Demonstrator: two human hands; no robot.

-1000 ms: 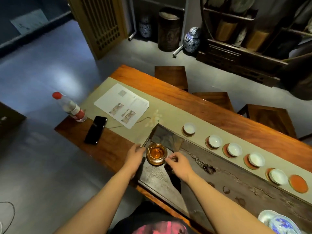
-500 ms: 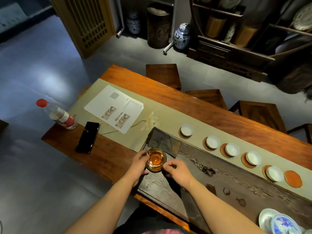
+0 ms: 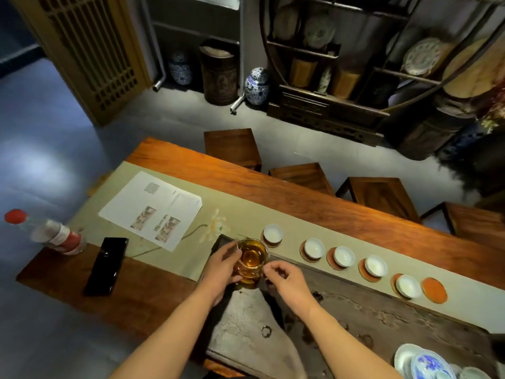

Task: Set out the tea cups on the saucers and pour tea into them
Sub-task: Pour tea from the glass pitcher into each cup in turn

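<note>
Nearest me, my two bare forearms reach out over the dark stone tea tray (image 3: pixel 355 321), which I take as my landmark. At the tray's far-left corner my left hand (image 3: pixel 220 269) wraps its fingers (image 3: pixel 228 248) around the left side of the glass pitcher (image 3: pixel 251 259), which holds amber tea; I see the hand curled closed against the glass. My right hand (image 3: pixel 284 280) sits at the pitcher's right side with its fingers (image 3: pixel 273 269) pinched nearly closed at what may be the handle, though I cannot tell whether they truly grip it. At the tray's near-right corner sits a blue-and-white porcelain dish (image 3: pixel 426 363).

Just beyond the tray's far edge, on the pale green runner (image 3: pixel 191 255), five white tea cups stand on orange saucers in a row: the first cup (image 3: pixel 272 233) just past the pitcher, then the second cup (image 3: pixel 314 248), the third cup (image 3: pixel 344 256), the fourth cup (image 3: pixel 376 266) and the fifth cup (image 3: pixel 408 286). Right of the fifth, one bare saucer (image 3: pixel 434 290) lies without a cup. All the cups look empty.

Left of the tray on the tabletop (image 3: pixel 300 195) lie a black phone (image 3: pixel 106 265), a red-capped bottle (image 3: pixel 49 233) and a printed sheet (image 3: pixel 151 209). Beyond the tabletop stand wooden stools (image 3: pixel 232 149).
</note>
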